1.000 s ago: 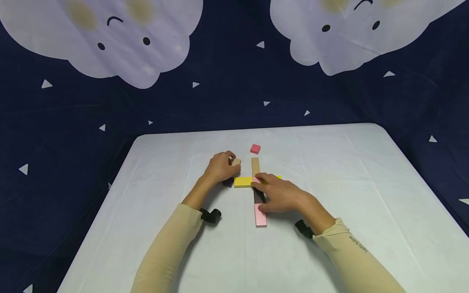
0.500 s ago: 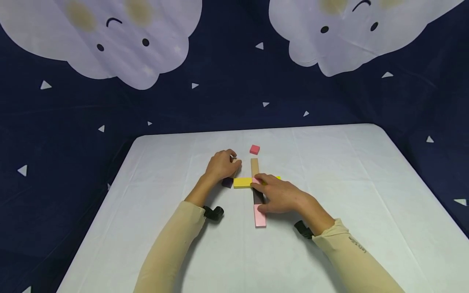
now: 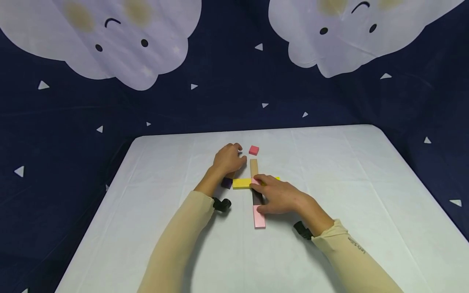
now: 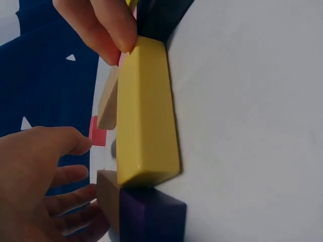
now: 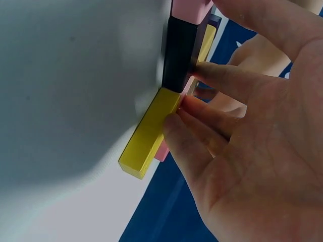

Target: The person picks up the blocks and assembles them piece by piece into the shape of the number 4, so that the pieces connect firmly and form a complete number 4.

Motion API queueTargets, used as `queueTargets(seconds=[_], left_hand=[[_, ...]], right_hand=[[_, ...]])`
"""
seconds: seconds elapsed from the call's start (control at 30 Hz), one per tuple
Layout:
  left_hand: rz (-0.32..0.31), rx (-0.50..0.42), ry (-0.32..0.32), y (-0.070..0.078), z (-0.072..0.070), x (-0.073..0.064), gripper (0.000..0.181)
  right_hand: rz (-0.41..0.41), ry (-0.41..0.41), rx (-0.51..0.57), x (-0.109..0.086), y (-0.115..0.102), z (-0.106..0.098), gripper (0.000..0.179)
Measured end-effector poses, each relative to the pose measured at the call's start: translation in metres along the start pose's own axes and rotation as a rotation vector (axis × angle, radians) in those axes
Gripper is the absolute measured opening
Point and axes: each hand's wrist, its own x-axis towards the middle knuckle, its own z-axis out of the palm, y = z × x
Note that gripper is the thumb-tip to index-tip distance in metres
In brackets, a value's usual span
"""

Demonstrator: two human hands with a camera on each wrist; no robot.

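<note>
My left hand [image 3: 228, 159] hovers over a tan block [image 4: 107, 191] that runs from a dark purple block [image 3: 226, 183], with fingers loosely spread and nothing between them. Just beyond its fingertips lies a red block [image 3: 254, 150]. My right hand [image 3: 282, 196] rests its fingertips on a cross of blocks. The cross has a left yellow block [image 3: 242, 184], a right yellow block [image 5: 151, 131], a tan block [image 3: 254, 167] at the far end, a black block [image 3: 257, 197] and a pink block [image 3: 259, 219] at the near end. Fingers partly hide the pink piece at its centre.
The blocks lie on a white-covered table [image 3: 315, 260], whose far edge meets a dark blue curtain [image 3: 227, 108] with cloud prints. Small black wrist cameras hang beneath the left cuff [image 3: 222, 204] and right cuff [image 3: 303, 230].
My left hand has let go of the tan block beside the purple one and moved right and away from me, towards the red block. My right hand has stayed on the cross.
</note>
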Motion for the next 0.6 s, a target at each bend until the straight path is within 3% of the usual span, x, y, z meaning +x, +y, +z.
queueTargets(seconds=[0.6], left_hand=[[0.087, 0.016, 0.025, 0.028, 0.012, 0.025, 0.041]], right_hand=[[-0.027, 0.029, 0.009, -0.001, 0.001, 0.000, 0.071]])
